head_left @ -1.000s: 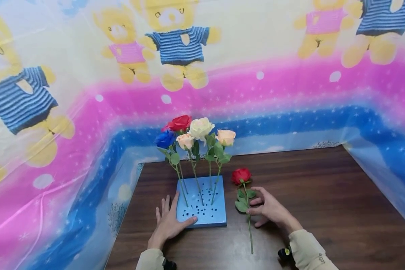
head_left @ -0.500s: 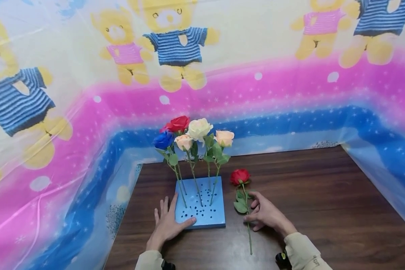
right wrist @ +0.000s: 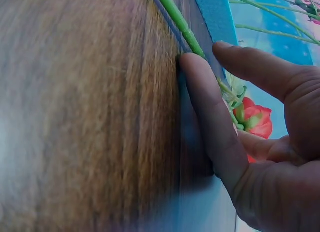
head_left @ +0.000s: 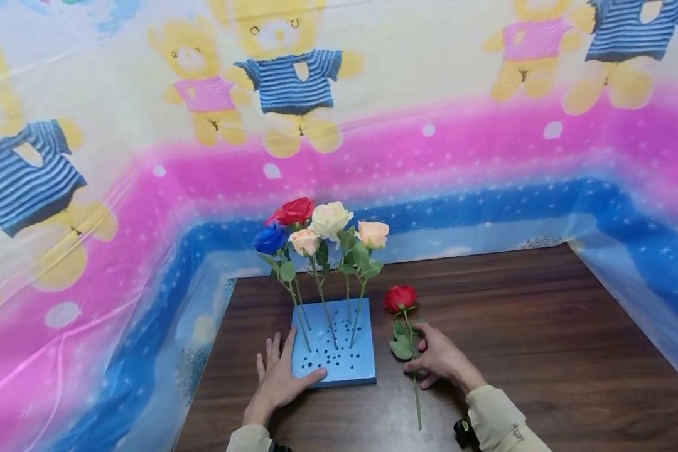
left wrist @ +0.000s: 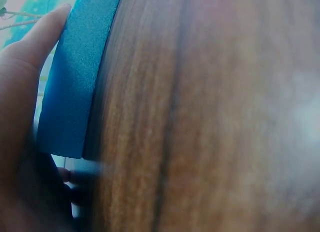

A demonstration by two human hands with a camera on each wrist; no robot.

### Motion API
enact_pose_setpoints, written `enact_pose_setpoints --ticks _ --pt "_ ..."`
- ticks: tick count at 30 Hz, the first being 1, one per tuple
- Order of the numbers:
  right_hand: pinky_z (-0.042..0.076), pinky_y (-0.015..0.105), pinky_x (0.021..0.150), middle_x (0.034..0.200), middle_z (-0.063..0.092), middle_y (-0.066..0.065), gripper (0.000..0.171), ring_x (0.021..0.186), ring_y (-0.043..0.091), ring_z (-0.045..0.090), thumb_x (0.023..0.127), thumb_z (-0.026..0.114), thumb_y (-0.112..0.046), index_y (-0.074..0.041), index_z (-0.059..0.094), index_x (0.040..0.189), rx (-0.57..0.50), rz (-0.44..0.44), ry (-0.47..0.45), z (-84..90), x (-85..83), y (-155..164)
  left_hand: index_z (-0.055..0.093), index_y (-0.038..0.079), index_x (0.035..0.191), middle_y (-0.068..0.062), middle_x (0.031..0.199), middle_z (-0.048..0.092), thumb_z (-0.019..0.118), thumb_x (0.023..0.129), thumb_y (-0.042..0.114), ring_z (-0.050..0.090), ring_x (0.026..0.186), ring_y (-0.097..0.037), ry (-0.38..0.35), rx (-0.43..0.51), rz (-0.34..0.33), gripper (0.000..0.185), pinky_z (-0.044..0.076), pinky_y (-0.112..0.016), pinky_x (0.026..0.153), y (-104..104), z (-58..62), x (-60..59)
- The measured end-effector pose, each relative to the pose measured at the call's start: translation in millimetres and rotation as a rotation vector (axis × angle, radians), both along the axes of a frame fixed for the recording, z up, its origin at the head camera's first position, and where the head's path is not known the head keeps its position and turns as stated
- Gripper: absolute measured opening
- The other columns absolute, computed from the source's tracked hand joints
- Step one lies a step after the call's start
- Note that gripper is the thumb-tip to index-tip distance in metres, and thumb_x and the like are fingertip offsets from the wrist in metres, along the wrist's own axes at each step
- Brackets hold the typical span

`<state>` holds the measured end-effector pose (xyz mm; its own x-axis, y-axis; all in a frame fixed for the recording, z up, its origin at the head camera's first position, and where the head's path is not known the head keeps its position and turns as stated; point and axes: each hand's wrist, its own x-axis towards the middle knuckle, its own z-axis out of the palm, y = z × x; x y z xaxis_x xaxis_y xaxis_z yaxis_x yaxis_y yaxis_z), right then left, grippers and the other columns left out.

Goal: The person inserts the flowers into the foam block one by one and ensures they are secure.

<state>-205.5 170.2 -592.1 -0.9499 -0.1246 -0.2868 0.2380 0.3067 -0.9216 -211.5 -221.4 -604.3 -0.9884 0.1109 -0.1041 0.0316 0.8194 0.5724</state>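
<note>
In the head view, my left hand [head_left: 278, 380] rests against the left side of a light-blue foam block [head_left: 364, 371], its fingers extended and its thumb over the near corner. Several artificial roses stand in the block: a blue rose [head_left: 270, 239], a cream rose [head_left: 331, 219], a red rose [head_left: 297, 211] and two peach roses [head_left: 373, 234]. To the right of it, a single red rose [head_left: 401, 297] with green leaves lies on the table. My right hand [head_left: 443, 359] has its thumb and fingers round that rose's stem [right wrist: 176, 15], low by the tabletop.
Small dark holes dot the block's top. Dark brown wood covers the table [head_left: 520, 314]. A printed curtain [head_left: 463, 150] with teddy bears hangs along the back and both sides. Black wrist straps [head_left: 464, 433] show at the sleeves.
My right hand has moved slightly down and left along the lying rose's stem, its fingers drawing closer round it. The left hand stays on the block. The head view shifts a little.
</note>
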Motion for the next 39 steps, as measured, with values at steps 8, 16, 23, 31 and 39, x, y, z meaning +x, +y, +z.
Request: enact_pose_setpoints --ticks 8,16,23,31,39 --pt "0.064 0.048 0.049 0.11 0.048 0.019 0.104 0.059 0.033 0.067 0.076 0.088 0.023 -0.004 0.044 0.166 0.024 -0.029 0.025 1.2 0.5 -5.0 0.016 0.02 0.181 -0.033 0.183 0.005 0.082 0.086 0.077 -0.005 0.168 -0.058 0.0 0.018 0.002 0.129 -0.008 -0.084 0.126 -0.3 1.7 -0.6" --pt "0.064 0.048 0.049 0.111 0.048 0.02 0.103 0.067 0.033 0.068 0.078 0.084 0.026 -0.005 0.043 0.166 0.022 -0.026 0.031 5.3 -2.4 -5.8 0.015 0.022 0.182 -0.032 0.183 0.006 0.08 0.086 0.079 -0.005 0.169 -0.057 0.01 0.009 0.004 0.13 -0.009 -0.083 0.126 -0.6 3.3 -4.4" --pt "0.064 0.048 0.049 0.109 0.048 0.019 0.1 0.06 0.028 0.063 0.078 0.083 0.026 -0.005 0.044 0.165 0.003 -0.032 0.012 4.6 2.0 -5.0 0.016 0.021 0.182 -0.034 0.182 0.007 0.08 0.085 0.08 -0.004 0.168 -0.058 -0.001 -0.002 0.01 0.13 -0.007 -0.084 0.126 -0.8 -0.3 -1.0" --pt "0.063 0.049 0.048 0.11 0.046 0.02 0.1 0.065 0.034 0.064 0.078 0.081 0.025 -0.01 0.045 0.164 -0.026 -0.015 0.022 6.5 3.1 -2.6 0.016 0.022 0.181 -0.033 0.183 0.007 0.081 0.085 0.079 -0.005 0.169 -0.056 0.007 0.019 0.015 0.129 -0.009 -0.083 0.127 0.0 -3.0 0.2" --pt "0.064 0.049 0.049 0.112 0.046 0.02 0.101 0.069 0.032 0.062 0.076 0.079 0.027 -0.011 0.044 0.163 -0.062 -0.021 0.007 2.2 3.2 -3.5 0.016 0.021 0.182 -0.033 0.183 0.007 0.081 0.086 0.078 -0.004 0.169 -0.057 0.007 0.016 0.013 0.128 -0.008 -0.083 0.126 -0.5 -0.2 1.1"
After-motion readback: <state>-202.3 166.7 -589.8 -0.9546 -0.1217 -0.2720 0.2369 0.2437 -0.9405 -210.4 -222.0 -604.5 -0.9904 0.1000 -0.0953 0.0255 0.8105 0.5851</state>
